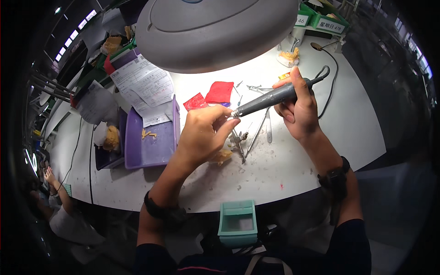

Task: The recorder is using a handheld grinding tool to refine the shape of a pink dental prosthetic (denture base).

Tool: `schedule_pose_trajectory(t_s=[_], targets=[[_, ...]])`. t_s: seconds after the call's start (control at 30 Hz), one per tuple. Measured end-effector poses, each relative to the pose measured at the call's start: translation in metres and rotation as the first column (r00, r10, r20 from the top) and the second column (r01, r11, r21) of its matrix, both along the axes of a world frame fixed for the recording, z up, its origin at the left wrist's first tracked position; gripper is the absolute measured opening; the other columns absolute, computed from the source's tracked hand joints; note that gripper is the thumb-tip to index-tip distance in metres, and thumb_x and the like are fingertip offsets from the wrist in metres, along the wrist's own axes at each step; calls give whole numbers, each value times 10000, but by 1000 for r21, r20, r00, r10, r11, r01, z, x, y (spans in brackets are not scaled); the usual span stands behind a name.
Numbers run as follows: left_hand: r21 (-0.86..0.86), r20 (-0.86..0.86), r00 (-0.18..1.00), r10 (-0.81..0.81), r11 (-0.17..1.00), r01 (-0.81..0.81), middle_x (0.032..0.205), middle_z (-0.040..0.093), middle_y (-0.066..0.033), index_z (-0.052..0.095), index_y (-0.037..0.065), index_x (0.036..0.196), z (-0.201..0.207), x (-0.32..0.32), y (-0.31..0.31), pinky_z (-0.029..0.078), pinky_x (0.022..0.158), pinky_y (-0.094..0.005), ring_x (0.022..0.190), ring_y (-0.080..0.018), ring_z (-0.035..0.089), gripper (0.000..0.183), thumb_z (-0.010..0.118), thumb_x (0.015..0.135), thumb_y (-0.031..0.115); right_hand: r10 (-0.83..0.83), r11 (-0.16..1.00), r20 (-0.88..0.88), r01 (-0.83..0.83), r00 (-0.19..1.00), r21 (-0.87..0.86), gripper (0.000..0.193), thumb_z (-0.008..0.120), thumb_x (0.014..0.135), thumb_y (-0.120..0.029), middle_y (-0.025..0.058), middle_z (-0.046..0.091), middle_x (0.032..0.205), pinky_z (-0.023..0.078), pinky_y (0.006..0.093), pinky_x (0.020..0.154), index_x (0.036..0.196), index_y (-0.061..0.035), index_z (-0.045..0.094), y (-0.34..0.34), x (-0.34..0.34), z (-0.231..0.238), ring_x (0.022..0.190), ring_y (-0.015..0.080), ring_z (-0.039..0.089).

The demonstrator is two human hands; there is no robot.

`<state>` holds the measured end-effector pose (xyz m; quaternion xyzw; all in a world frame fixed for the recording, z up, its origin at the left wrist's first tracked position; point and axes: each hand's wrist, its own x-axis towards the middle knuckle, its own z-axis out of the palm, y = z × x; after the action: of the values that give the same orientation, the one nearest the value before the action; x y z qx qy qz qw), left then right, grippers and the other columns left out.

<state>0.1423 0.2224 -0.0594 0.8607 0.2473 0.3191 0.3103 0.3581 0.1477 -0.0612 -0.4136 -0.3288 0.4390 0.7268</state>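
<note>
Over the white worktop, beneath the big grey lamp, we have a dark grey handpiece up in the air, spanned between both hands. Our left hand pinches its ribbed metal nose, thumb and forefinger closed right up to it; our right hand curls round the thicker rear, thumb up along the side, fingers loosely bent.

Handling, then: we judge it rigid and fairly weighty for its slimness, most of the mass towards the fat end, so that's the place to support it. The casing looks smooth and might slip a little; the ribbed collar should give better bite. The nose is probably the delicate part, best spared any sideways strain, and the looped cable looks springy, liable to tug.

Now, what we can't see: the very tip is lost at the left fingers, so whether a bit sits there we cannot tell. A yellowish lump is partly covered by the left hand, some metal instruments cross too closely to sort out, and the lamp blots out the worktop's far side.
</note>
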Motion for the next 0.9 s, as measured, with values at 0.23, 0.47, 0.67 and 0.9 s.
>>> schedule_pose_trajectory(t_s=[0.23,0.47,0.67,0.9], targets=[[263,-118,992,50,965,-17,674,641,-129,673,-21,814,6,-5,6,460,546,-312,574,-225,620,117,677,861,86,-124,992,-139,124,983,-6,558,549,950,-528,38,505,563,219,221,322,725,-19,599,-7,30,1,332,62,284],[217,-346,931,118,975,-43,781,677,-159,693,-29,1019,9,14,35,484,605,-325,640,-225,632,202,671,869,105,-181,983,-177,175,968,-47,516,572,941,-495,-13,384,502,232,224,345,773,-8,605,0,61,-9,352,58,273],[83,-386,922,21,996,13,915,700,-165,660,3,1164,37,-2,20,511,777,-359,839,-291,665,435,773,796,206,-218,973,-103,208,970,-101,525,551,947,-521,-48,326,460,232,221,352,811,-21,636,2,61,-8,342,57,266],[-23,-744,614,-262,929,369,1343,528,-163,598,117,1239,37,-14,-3,474,971,-381,1188,-338,552,648,859,646,149,-216,970,-52,208,975,-129,532,561,942,-513,-48,334,468,243,222,352,806,-3,628,4,57,-7,345,51,260]])
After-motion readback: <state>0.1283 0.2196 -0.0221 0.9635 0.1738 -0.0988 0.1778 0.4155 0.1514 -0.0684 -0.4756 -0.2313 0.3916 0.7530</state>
